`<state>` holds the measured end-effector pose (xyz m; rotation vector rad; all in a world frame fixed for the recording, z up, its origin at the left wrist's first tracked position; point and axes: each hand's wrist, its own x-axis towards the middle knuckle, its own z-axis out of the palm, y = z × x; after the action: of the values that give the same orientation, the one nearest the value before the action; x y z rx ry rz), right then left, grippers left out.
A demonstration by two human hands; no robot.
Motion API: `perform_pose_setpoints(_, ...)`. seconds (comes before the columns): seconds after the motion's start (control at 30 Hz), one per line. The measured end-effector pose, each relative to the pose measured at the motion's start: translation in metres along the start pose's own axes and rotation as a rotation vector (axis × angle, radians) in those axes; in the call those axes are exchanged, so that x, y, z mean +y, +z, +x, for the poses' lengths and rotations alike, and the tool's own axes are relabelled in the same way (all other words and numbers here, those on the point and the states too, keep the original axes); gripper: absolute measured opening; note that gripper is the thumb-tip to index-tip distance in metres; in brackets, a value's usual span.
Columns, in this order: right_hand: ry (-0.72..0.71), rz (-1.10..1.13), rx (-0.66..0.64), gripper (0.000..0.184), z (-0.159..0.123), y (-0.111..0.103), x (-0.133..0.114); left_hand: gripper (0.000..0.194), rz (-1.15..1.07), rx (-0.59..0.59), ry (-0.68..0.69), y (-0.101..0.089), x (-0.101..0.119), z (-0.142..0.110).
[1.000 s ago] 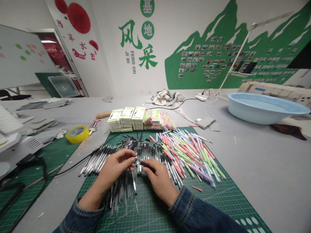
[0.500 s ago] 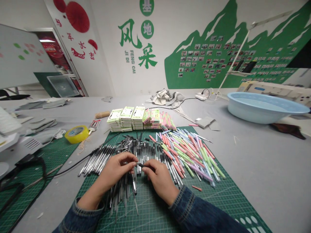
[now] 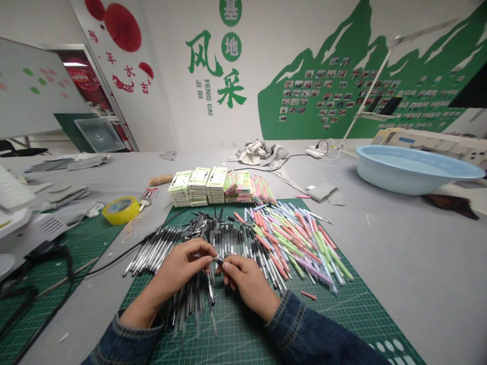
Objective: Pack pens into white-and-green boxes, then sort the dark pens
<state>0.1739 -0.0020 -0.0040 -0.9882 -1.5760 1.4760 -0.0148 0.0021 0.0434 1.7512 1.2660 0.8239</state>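
Observation:
Between the fingertips of both hands is a small black pen part (image 3: pixel 218 261); its far ends are covered by fingers. My left hand (image 3: pixel 186 266) pinches one end with thumb and forefinger. The other end is pinched by my right hand (image 3: pixel 247 281). Clear pen barrels with black parts (image 3: pixel 155 248) lie in a row left of my hands. More black and clear pen pieces (image 3: pixel 190 299) spread under my left hand. To the right lies a heap of pink, green, blue and purple pens (image 3: pixel 292 233). All of these rest on a green cutting mat (image 3: pixel 323 319).
Stacks of small boxes (image 3: pixel 198 185) stand behind the pens. Yellow tape (image 3: pixel 120 210) and a glue tube (image 3: pixel 148 196) lie left. A black cable (image 3: pixel 114 261) crosses the table. A blue basin (image 3: pixel 411 170) sits far right, grey cloth (image 3: pixel 262 153) at the back.
My right hand has turned slightly, its fingers shifting on the black pen part, which now tilts down to the right. My left hand stays almost still.

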Motion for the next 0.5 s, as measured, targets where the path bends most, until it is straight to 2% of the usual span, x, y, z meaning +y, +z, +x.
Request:
perform_pose_setpoints(0.07, -0.002, 0.001, 0.007, 0.025, 0.000, 0.000, 0.000, 0.013, -0.057, 0.007, -0.013, 0.002, -0.002, 0.000)
perform_pose_setpoints(0.17, -0.030, -0.056, 0.062, 0.021, 0.001, 0.001, -0.001, 0.027, -0.226, 0.063, -0.095, 0.008, -0.005, 0.002)
perform_pose_setpoints(0.3, -0.066, -0.111, 0.113, 0.018, 0.001, 0.001, -0.002, 0.017, -0.264, 0.085, -0.166, 0.014, -0.008, 0.003)
perform_pose_setpoints(0.4, -0.025, -0.010, 0.048, 0.023, 0.000, 0.002, -0.001, 0.015, -0.251, 0.065, -0.135, 0.014, -0.008, 0.002)
perform_pose_setpoints(0.5, 0.034, 0.200, -0.048, 0.025, 0.000, 0.002, 0.000, 0.014, -0.249, 0.023, -0.094, 0.011, -0.008, 0.001)
